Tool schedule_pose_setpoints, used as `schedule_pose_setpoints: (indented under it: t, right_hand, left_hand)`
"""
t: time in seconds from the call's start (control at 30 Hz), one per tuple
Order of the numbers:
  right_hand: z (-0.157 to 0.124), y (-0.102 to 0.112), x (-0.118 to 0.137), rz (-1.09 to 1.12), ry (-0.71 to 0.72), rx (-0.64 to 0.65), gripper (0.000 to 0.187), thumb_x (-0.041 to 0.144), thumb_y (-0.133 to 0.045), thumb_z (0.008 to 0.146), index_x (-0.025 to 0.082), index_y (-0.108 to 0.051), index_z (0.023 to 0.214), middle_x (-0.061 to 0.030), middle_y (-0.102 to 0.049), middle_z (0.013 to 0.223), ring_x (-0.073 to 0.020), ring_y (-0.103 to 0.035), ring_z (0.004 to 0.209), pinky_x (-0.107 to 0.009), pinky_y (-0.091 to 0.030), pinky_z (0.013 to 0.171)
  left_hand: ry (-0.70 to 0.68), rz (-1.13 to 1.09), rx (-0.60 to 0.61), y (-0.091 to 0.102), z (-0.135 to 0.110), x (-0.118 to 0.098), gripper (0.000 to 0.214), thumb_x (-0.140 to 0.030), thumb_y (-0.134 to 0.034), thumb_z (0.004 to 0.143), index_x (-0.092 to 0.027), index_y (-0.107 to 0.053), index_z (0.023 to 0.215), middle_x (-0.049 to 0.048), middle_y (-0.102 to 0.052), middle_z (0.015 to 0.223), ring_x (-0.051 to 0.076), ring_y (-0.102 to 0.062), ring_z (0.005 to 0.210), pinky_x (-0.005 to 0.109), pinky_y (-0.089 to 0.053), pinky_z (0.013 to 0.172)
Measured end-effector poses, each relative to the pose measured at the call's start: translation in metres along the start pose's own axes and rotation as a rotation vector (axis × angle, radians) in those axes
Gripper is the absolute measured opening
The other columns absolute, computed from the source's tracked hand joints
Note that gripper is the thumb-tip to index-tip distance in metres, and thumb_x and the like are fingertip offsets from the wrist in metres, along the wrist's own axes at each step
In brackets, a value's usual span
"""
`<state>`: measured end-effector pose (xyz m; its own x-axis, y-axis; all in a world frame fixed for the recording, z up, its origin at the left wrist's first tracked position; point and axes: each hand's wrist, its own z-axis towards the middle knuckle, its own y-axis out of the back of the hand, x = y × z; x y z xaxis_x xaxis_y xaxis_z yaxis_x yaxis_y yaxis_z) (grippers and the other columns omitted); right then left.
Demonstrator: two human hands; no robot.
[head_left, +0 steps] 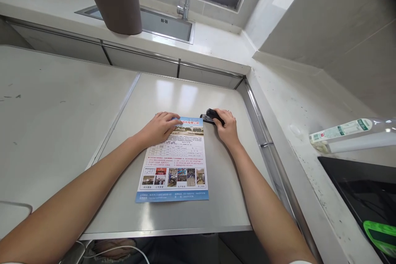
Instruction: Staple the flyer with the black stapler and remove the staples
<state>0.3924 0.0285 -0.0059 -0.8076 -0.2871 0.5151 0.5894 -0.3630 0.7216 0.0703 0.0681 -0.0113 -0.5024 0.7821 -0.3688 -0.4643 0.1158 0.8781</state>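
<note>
A printed flyer (173, 152) with blue borders, small photos and a table lies on the light tabletop. My left hand (162, 128) grips its upper left corner, fingers bent over the top edge and covering that corner. To the right, just beyond the flyer's upper right corner, my right hand (226, 126) is closed around a black stapler (213, 114). The stapler's front end points left, close to the paper's edge; whether the paper is between its jaws I cannot tell.
Behind the table runs a white counter (216, 51) with a steel sink (167, 27), a faucet (185, 8) and a brown column-like object (119, 4). On the right counter lie a clear plastic bottle (343, 132), a black panel (355, 189) and a bright green item (380, 231).
</note>
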Motion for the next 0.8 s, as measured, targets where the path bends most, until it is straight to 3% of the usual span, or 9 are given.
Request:
schedule_pose_setpoints:
  t: [0.17, 0.3, 0.4, 0.8]
  right_hand:
    - [-0.0036, 0.0000, 0.0029, 0.022, 0.086, 0.085, 0.036, 0.027, -0.053, 0.100, 0.025, -0.070, 0.133, -0.0093, -0.074, 0.121, -0.0297, -0.063, 0.107, -0.047, -0.046, 0.097]
    - [-0.0071, -0.0026, 0.0047, -0.058, 0.130, 0.106, 0.047, 0.021, -0.046, 0.104, 0.032, -0.065, 0.146, -0.0070, -0.071, 0.124, -0.0270, -0.062, 0.110, -0.048, -0.041, 0.102]
    - [-0.0081, -0.0043, 0.0048, -0.102, 0.122, 0.096, 0.053, 0.016, -0.043, 0.103, 0.037, -0.063, 0.147, -0.0058, -0.069, 0.125, -0.0262, -0.060, 0.114, -0.049, -0.039, 0.105]
    - [-0.0072, -0.0053, 0.0101, -0.163, 0.092, 0.109, 0.056, 0.012, -0.043, 0.100, 0.038, -0.064, 0.145, -0.0065, -0.068, 0.125, -0.0280, -0.058, 0.115, -0.049, -0.040, 0.099]
  left_hand:
    - [-0.012, -0.022, -0.003, -0.0006, -0.0006, -0.0001, 0.039, -0.023, -0.047, 0.103, -0.029, -0.071, 0.133, 0.0115, -0.066, 0.141, 0.033, -0.060, 0.127, 0.055, -0.047, 0.105]
    - [-0.016, -0.014, 0.016, 0.0004, -0.0004, -0.0012, 0.040, -0.023, -0.045, 0.105, -0.030, -0.071, 0.133, 0.0101, -0.067, 0.140, 0.032, -0.060, 0.128, 0.054, -0.046, 0.105]
    - [-0.021, -0.015, 0.021, 0.0009, -0.0005, -0.0015, 0.040, -0.022, -0.044, 0.105, -0.029, -0.071, 0.133, 0.0106, -0.068, 0.139, 0.032, -0.060, 0.127, 0.054, -0.046, 0.104]
    - [-0.022, -0.016, 0.010, -0.0003, -0.0002, -0.0026, 0.038, -0.023, -0.047, 0.104, -0.029, -0.073, 0.131, 0.0111, -0.068, 0.138, 0.032, -0.061, 0.126, 0.055, -0.046, 0.105]
